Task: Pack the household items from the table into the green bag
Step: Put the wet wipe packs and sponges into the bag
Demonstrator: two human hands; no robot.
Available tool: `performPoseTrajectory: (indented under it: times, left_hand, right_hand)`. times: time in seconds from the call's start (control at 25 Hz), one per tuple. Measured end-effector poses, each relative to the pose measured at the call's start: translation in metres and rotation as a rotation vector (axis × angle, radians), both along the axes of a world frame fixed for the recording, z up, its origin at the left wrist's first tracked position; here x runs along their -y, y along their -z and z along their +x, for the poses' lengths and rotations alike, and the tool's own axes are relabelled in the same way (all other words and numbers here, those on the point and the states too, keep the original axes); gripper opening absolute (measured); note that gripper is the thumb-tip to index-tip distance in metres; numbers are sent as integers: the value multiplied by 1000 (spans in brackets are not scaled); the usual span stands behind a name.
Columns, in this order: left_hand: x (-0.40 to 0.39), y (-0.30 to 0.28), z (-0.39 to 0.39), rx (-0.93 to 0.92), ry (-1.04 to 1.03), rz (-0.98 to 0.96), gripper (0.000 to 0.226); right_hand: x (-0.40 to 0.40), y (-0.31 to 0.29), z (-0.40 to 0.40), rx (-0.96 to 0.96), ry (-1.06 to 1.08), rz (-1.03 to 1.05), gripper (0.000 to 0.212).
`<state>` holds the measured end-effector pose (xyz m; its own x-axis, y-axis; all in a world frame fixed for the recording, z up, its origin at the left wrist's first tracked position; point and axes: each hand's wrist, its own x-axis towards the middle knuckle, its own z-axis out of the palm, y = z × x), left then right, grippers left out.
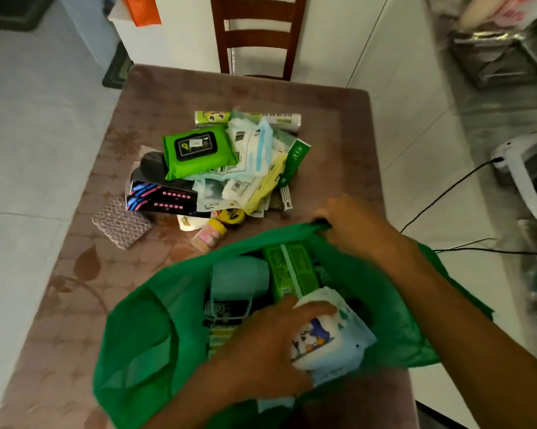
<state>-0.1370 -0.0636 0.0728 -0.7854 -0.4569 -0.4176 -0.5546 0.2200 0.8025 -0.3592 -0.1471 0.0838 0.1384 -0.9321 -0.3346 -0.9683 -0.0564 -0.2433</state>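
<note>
Gripping a white soft pack [320, 332] printed with a cartoon figure, the left hand [261, 345] sits inside the mouth of the green bag [137, 329], fingers curled over the pack's near end. The right hand [351, 224] pinches the bag's far rim and holds it up, so the mouth stays wide. Both hands are blurred, and the pack's print cannot be read.

Inside the bag, a pale teal container [239, 277] and a green box [292, 270] show only in part; darker things below them are too shadowed to name. The bag's near edge runs out of the bottom of the view.

Beyond the bag, a heap of items lies on the worktop [338, 134]: a green wet-wipe pack [199, 150] on top, a black box with pink and blue stripes [162, 196] under it, white and pale sachets [251, 150] overlapping so that their edges cannot be told apart, and a roll with cartoon eyes [213, 117] partly buried at the far side. A glittery scouring pad [121, 222] lies apart to the left, and a small pink bottle with a yellow cap [208, 235] lies on its side just beside the bag.

The worktop carries a brownish patterned cover. A wooden chair [258, 35] stands at its far end on a pale tiled floor [29, 134]; black cables [446, 193] trail at the right, where the clutter is blurred.
</note>
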Motion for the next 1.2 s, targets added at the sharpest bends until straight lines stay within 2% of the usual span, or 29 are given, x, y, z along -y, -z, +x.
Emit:
performPoseTrajectory:
  times: [0.08,0.24,0.4,0.6,0.68,0.8,0.88,0.96,1.04,1.08,1.16,1.2]
  left_hand:
    - [-2,25,-38,22,-73,-123,85]
    - [10,54,-90,48,-429,-68,88]
    - [-7,60,-111,348,-227,-157,93]
    - [-21,45,-91,413,-58,-248,99]
    - [-21,24,-75,305,-124,-374,78]
    - [7,-19,-34,4,-402,-630,28]
    - [32,-36,-7,-42,-441,-788,11]
    - [33,-28,8,21,-301,-734,10]
    - [9,-6,8,190,17,-561,27]
    - [-11,5,3,297,182,-445,37]
    - [-47,17,-14,469,409,-270,45]
    - [-58,29,-20,458,480,-314,40]
  right_hand:
    - [-4,-1,-1,20,-21,-20,18]
    - [-11,-4,-3,33,-6,-17,19]
    - [-15,-11,-2,22,-36,-18,16]
    - [-10,-11,-5,56,-44,-2,14]
    - [-6,-10,-5,64,-18,40,12]
    - [-1,-6,-8,-12,5,47,10]
    - [-4,-4,-8,-31,56,38,9]
    - [-15,-5,-5,-53,89,-71,22]
    - [-41,-3,5,-99,14,-341,47]
    - [-56,-3,13,-63,-64,-441,53]
    - [-78,7,22,-4,-288,-456,53]
    - [-84,12,22,-20,-368,-378,53]
